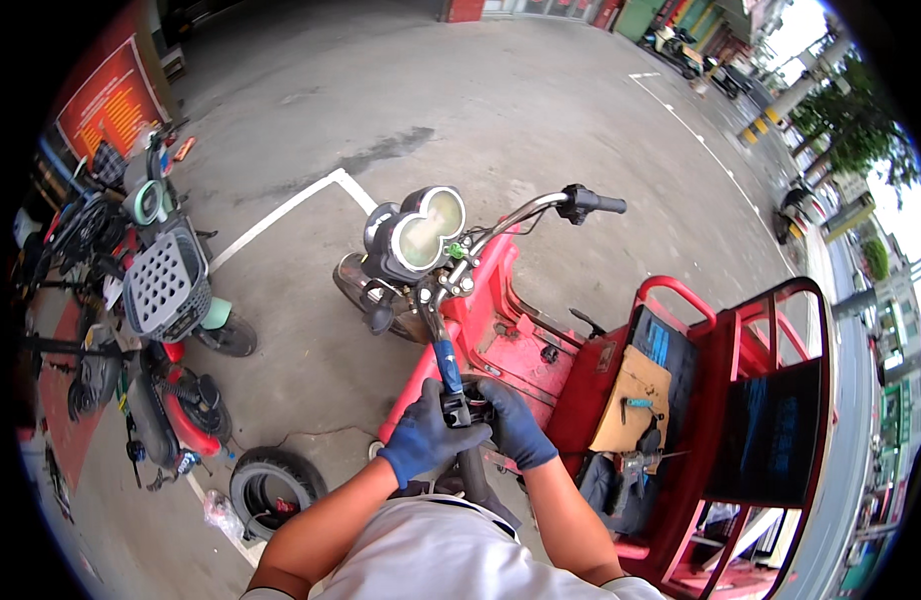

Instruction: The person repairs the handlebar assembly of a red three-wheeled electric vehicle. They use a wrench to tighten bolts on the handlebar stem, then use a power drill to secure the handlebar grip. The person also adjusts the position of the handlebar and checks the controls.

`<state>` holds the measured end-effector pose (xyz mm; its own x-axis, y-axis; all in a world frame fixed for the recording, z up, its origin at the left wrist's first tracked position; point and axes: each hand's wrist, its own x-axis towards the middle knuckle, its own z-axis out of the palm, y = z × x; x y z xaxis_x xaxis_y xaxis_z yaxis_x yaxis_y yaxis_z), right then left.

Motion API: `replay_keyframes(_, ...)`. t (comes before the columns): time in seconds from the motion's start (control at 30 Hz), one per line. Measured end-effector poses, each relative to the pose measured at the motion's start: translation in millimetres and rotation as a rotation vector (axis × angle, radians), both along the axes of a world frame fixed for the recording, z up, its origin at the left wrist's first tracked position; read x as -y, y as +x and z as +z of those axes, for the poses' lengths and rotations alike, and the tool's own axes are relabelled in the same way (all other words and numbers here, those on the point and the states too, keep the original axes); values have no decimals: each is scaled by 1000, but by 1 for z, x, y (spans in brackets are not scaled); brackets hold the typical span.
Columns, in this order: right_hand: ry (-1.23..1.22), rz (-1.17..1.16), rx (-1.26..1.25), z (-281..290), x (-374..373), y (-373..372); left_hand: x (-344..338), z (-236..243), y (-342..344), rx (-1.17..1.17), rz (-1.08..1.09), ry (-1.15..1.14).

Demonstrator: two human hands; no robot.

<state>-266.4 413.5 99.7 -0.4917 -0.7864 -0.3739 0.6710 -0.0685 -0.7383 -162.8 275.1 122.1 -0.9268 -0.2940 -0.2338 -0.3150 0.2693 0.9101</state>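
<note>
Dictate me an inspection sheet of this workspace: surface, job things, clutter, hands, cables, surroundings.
Surface: grey ground, white painted lines, dark stain.
Job's things: red tricycle; black fitting on its handlebar, beside blue wrapping; teal-handled tool on cardboard.
Clutter: loose tyre and clear plastic bag on the ground.
Hands: both blue-gloved; left hand holds the black fitting; right hand is against it, grip partly hidden.
Cables: thin cord-like line on the ground near the tyre.
Surroundings: parked scooters at left, trees at far right.

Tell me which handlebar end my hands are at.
The near end, by the blue sleeve, between left hand and right hand; the far end's black grip is untouched.
</note>
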Motion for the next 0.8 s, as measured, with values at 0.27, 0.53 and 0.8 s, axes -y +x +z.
replay_keyframes(0.27,52,-102,-11,-44,-3,1,-11,6,-3,-82,95,150)
replay_keyframes(0.53,65,-44,-162,-10,3,-4,2,15,-5,26,28,157)
replay_keyframes(0.8,-46,-13,-86,-17,0,-12,-7,25,-2,75,19,-110)
